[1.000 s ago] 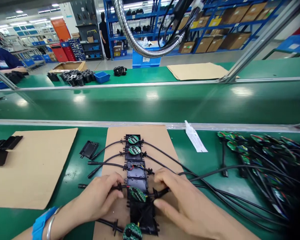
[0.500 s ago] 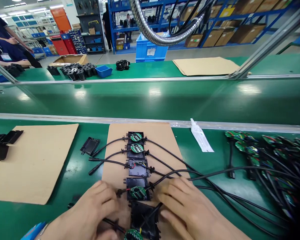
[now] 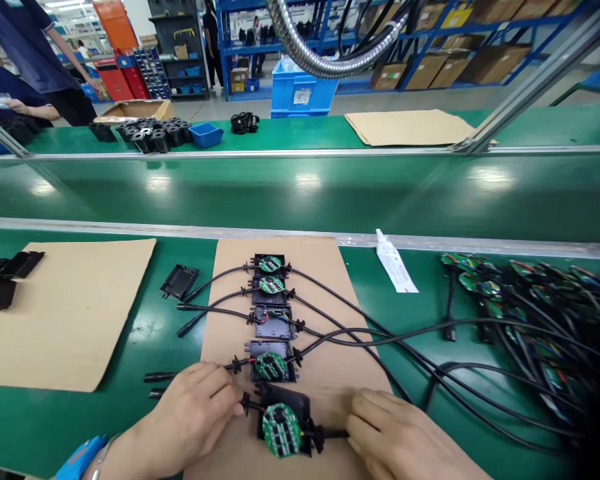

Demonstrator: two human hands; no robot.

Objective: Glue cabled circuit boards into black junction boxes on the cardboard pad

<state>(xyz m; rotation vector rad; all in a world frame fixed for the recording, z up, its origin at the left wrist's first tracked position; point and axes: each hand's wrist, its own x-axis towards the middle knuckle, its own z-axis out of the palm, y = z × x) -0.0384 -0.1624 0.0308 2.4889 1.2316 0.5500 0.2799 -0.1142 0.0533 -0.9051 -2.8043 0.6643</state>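
Both grips clamped on the cables of the nearest board

Through the head camera I have a round green circuit board (image 3: 281, 430) over the nearest black housing (image 3: 295, 397), close to the near edge of a cardboard sheet (image 3: 320, 257) on the green table (image 3: 115, 433). The board reaches past the housing's near edge; I cannot tell whether it is seated.

My left grip (image 3: 195, 413) is clamped on the left cable (image 3: 255, 405), fingertips just beside its grommet. My right grip (image 3: 395, 433) is closed around the right cable (image 3: 335, 433), a little out from the housing; some of its fingertips are hidden from me.

Four more housings (image 3: 275, 325) run in a column toward the sheet's far edge, cables trailing off both sides. A loose housing (image 3: 180, 282) lies beyond the sheet's left edge. Near the table's far edge I see a white tube (image 3: 396, 263), and toward its right edge a heap of boards and cables (image 3: 525, 320).
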